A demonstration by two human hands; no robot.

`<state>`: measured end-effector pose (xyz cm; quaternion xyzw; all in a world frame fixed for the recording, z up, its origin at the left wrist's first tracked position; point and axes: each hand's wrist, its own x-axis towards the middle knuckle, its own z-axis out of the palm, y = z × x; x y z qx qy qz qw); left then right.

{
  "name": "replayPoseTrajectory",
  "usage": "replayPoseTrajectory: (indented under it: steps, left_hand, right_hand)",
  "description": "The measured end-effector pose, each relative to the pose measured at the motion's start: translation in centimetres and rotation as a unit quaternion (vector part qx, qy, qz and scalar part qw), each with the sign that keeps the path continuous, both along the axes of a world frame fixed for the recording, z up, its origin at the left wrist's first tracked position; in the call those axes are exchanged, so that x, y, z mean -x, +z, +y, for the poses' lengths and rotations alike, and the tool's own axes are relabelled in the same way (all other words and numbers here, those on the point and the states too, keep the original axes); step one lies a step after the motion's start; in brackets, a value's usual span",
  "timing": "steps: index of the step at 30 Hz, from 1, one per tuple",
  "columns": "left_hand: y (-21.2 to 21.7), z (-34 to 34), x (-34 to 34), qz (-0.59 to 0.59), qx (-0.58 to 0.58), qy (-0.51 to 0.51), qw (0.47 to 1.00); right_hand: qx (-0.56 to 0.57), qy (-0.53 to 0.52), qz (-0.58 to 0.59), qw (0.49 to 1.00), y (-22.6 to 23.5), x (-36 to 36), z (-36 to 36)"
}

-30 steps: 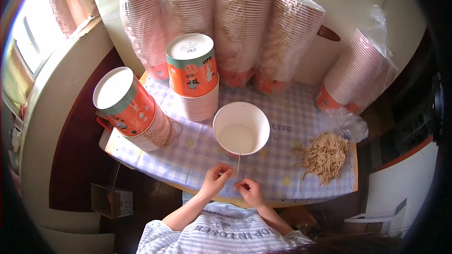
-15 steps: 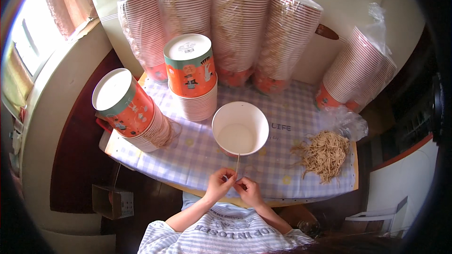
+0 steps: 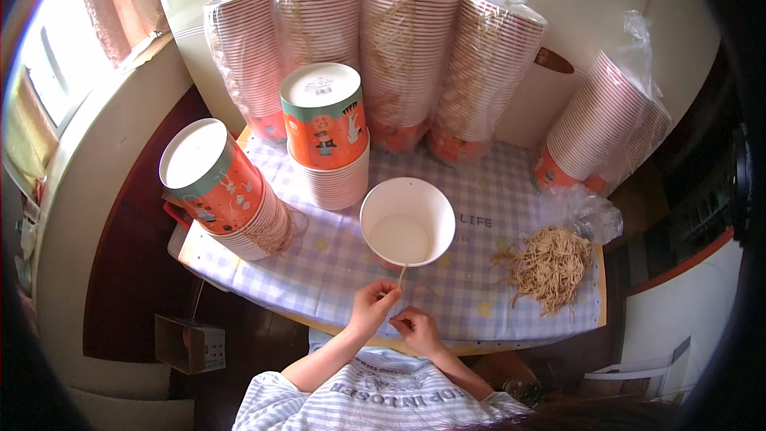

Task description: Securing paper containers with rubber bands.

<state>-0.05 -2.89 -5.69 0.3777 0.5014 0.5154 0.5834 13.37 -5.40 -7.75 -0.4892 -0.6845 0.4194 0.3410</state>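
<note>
A white-lined paper bucket stands upright at the middle of the table, its mouth facing me. From its near rim a short length of beige cord runs down to my left hand, which pinches it between thumb and fingertips. Just right of that and a little lower is my right hand, apart from the left, its fingers curled together. Whatever those fingers may hold is too small to make out.
On the right lies a heap of beige cords beside a crumpled clear bag. Two stacks of upturned orange buckets stand left, one with cords at its side. Tall bagged bucket stacks line the back; more lean at right.
My right hand has drawn away from the left, slightly down. The left hand has edged up toward the bucket, keeping its pinch on the cord.
</note>
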Motion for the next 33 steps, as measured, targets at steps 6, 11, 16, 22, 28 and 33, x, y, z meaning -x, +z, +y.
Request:
replayPoseTrajectory:
  steps: [6, 11, 16, 22, 28, 33]
  left_hand:
    - [0.2, 1.2, -0.1, -0.057, 0.035, 0.01, 0.998]
    - [0.0, 1.5, -0.4, -0.081, 0.035, 0.0, 0.996]
    - [1.2, 2.0, -0.5, -0.104, 0.029, 0.021, 0.994]
    - [1.3, 2.6, -0.5, -0.135, 0.014, 0.039, 0.99]
    - [1.6, 2.7, -0.9, -0.131, 0.018, 0.054, 0.99]
    - [1.6, 3.1, -1.0, -0.144, 0.025, 0.058, 0.988]
  right_hand:
    - [-0.005, 0.011, -0.033, 0.999, -0.1, 0.1, -0.1]
    - [-0.032, 0.024, -0.073, 0.997, -0.7, -0.4, -0.3]
    - [-0.015, 0.116, -0.143, 0.983, -1.3, -0.6, -1.0]
    - [-0.037, 0.121, -0.173, 0.977, 0.0, -0.2, -1.3]
    - [-0.057, 0.126, -0.192, 0.972, 0.2, -0.3, -1.2]
    - [-0.065, 0.125, -0.176, 0.974, 0.3, -0.1, -1.2]
